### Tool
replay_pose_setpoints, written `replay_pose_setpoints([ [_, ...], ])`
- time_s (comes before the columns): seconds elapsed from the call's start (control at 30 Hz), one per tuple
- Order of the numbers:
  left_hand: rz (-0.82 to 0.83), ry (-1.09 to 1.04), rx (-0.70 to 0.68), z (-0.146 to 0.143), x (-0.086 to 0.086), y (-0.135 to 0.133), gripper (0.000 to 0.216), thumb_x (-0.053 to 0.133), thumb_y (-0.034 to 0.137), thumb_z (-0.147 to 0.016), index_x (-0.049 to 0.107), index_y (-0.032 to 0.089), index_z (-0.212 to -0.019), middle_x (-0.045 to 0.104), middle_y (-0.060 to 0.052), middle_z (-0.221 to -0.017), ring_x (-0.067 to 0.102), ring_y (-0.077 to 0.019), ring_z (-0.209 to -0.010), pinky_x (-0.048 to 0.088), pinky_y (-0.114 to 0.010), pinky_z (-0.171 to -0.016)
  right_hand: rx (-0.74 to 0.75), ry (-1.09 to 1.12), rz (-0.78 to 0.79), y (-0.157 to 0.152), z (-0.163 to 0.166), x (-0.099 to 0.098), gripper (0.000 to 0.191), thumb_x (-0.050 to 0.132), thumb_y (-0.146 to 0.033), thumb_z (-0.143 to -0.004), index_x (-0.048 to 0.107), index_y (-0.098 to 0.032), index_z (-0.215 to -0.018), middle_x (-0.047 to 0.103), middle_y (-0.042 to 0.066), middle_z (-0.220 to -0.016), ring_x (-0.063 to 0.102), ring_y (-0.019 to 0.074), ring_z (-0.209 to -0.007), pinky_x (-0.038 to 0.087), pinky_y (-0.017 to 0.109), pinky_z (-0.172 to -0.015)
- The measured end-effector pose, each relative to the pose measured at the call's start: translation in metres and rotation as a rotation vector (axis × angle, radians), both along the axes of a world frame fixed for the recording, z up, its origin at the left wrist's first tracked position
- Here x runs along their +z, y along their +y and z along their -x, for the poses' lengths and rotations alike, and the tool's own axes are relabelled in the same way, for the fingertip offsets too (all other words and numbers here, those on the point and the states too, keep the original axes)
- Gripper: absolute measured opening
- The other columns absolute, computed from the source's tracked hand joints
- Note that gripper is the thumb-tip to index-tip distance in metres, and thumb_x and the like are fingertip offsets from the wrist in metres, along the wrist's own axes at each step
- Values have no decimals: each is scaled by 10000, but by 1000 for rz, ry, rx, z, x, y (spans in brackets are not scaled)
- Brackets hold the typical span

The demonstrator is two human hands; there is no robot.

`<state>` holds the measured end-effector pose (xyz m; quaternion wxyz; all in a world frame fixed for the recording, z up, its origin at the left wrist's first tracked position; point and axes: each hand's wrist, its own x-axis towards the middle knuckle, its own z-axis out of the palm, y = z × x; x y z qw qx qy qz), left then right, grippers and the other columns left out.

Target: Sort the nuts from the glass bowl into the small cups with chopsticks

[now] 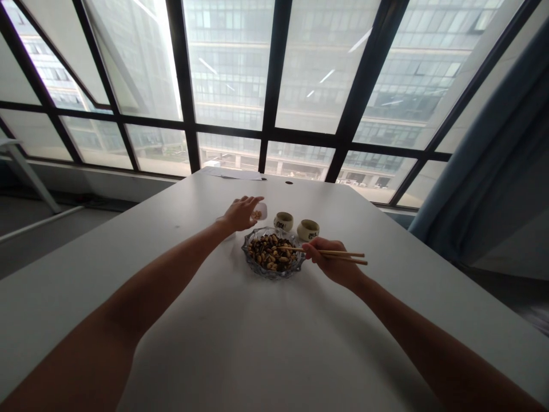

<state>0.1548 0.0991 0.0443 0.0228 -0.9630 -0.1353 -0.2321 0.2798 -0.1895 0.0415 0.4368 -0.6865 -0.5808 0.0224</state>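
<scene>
My right hand is closed around a pair of wooden chopsticks, with their tips in a heap of pale nuts and dark seeds. That mix fills a scalloped clear glass bowl in the middle of the table. Just beyond the bowl's left side, my left hand spans a small translucent container, thumb on the near side and fingers over the far side. A few light-coloured nuts lie in the container. The hand partly covers it.
Two small cream cups with dark characters, a left cup and a right cup, stand behind the bowl. White paper lies at the far end of the white table. A blue curtain hangs at right, beside large windows.
</scene>
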Motion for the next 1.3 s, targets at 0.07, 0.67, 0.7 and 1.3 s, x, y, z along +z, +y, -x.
replay_pose_setpoints([
  [0.07, -77, -20, -79, 4, -1, -1, 741, 649, 281, -794, 363, 199, -1473, 568, -123, -1386, 513, -310, -1261, 422, -451, -1019, -9, -17, -7, 0, 0, 0, 446, 555, -555, -924, 659, -195, -682, 654, 41, -588, 578, 153, -516, 443, 270, -491],
  [0.67, 330, 355, 423, -15, 23, 7, 1016, 564, 779, -717, 275, 215, -1510, 576, -196, -1403, 509, -391, -1314, 315, -511, -1069, -51, 134, -51, -1, -15, -1, 452, 582, -598, -902, 662, -194, -715, 701, 62, -626, 612, 164, -525, 480, 280, -498],
  [0.7, 325, 363, 413, -19, 26, 6, 1025, 570, 792, -705, 278, 230, -1511, 561, -191, -1424, 496, -398, -1325, 313, -516, -1070, -51, 123, -47, -1, -14, 1, 454, 582, -598, -901, 661, -194, -710, 699, 62, -621, 611, 164, -522, 479, 281, -496],
  [1.3, 297, 389, 119, -107, -3, -23, 875, 738, 660, -634, 513, 250, -1374, 619, -117, -1369, 574, -345, -1245, 403, -448, -1044, 26, -110, -25, -11, -14, 21, 441, 527, -529, -949, 648, -202, -678, 623, 17, -553, 550, 127, -471, 424, 255, -482],
])
